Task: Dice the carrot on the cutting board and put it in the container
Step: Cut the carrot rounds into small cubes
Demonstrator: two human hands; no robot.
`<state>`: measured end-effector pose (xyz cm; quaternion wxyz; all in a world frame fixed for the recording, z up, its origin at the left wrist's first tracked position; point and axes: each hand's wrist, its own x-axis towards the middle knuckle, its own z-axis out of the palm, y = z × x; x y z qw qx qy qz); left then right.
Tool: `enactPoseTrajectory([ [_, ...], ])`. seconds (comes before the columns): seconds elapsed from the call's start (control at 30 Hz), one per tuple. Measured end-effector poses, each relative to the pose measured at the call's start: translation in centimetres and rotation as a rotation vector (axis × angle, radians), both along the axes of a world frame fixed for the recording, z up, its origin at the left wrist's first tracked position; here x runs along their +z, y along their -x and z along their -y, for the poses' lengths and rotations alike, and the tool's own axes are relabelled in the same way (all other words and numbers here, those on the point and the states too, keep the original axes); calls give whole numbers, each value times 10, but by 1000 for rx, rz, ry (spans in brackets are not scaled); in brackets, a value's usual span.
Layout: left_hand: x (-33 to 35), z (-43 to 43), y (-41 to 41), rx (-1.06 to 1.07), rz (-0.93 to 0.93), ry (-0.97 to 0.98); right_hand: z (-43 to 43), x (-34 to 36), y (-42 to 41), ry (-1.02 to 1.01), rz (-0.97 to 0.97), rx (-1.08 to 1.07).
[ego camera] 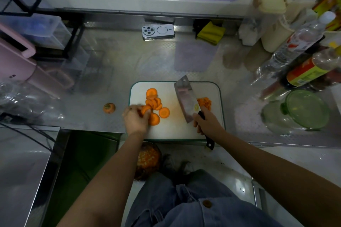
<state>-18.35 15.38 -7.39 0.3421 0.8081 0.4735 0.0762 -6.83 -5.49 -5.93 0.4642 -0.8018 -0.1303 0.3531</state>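
Shiny steel counter [103,72], reflective; matt white plastic cutting board [175,127]; glossy metal cleaver [185,101], black handle inside right-hand fingers [196,123].

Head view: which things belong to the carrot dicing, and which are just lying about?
In use: cutting board, carrot slices, diced carrot, cleaver held by the right hand, left hand gripping slices, container of dice.
Lying about: carrot top, phone, yellow cloth, water bottle, sauce bottle, green glass dish.

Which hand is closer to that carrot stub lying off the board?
Left. The left hand grips carrot slices just right of the carrot stub; the right hand holds the cleaver farther right, across the cutting board.
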Motion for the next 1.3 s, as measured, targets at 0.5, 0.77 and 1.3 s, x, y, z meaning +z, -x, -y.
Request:
enactPoseTrajectory([
  [0.5, 5, 23, -3, -179, -215, -252, 0, -2, 5, -12, 35, 22],
  [0.77, 0, 21, 0, -209, -184, -301, 4, -9, 6, 13, 41, 29],
  [1.3, 6, 15, -3, 40, -83, -2, 3, -8, 2, 24, 30, 21],
])
